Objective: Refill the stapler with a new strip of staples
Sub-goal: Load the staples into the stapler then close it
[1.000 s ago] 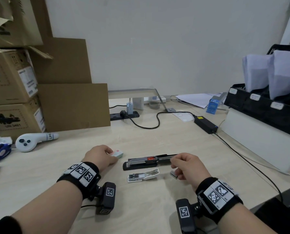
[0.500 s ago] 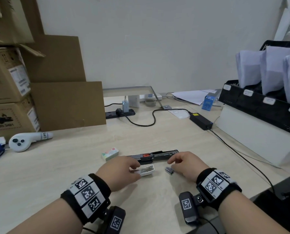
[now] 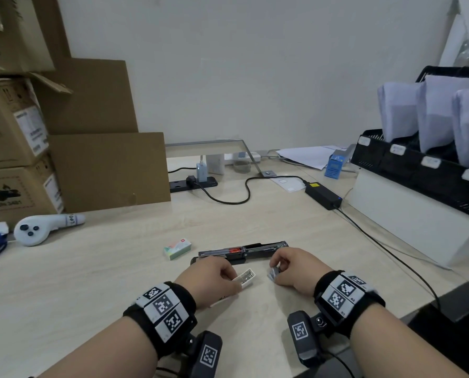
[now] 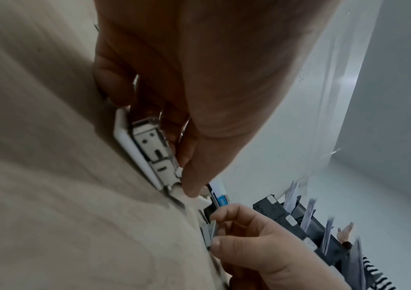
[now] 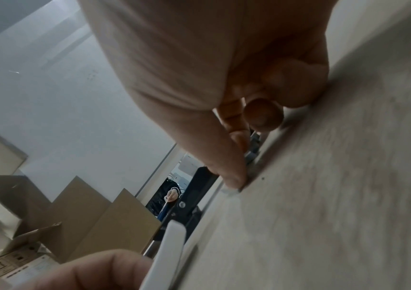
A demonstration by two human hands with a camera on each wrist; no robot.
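Observation:
A small white stapler (image 3: pixel 245 278) lies open on the desk with its metal channel facing up (image 4: pixel 147 153). My left hand (image 3: pixel 228 274) grips its near end between thumb and fingers. Just right of it, my right hand (image 3: pixel 278 271) pinches a short grey staple strip (image 3: pixel 273 274) low over the desk, thumb and forefinger on the strip (image 4: pixel 212 233). The strip's end is a short gap from the white stapler's tip. A long black stapler (image 3: pixel 241 252) lies opened flat just behind both hands. A small green and white staple box (image 3: pixel 177 248) sits left of it.
Cardboard boxes (image 3: pixel 15 148) are stacked at the back left, with a white controller (image 3: pixel 37 230) in front of them. A power strip (image 3: pixel 192 182), cable and black adapter (image 3: pixel 323 196) lie at the back. A black paper tray (image 3: pixel 424 170) stands on the right.
My left hand left the staple box, moved right and took hold of the white stapler. My right hand has brought the staple strip a little nearer to me and towards that stapler.

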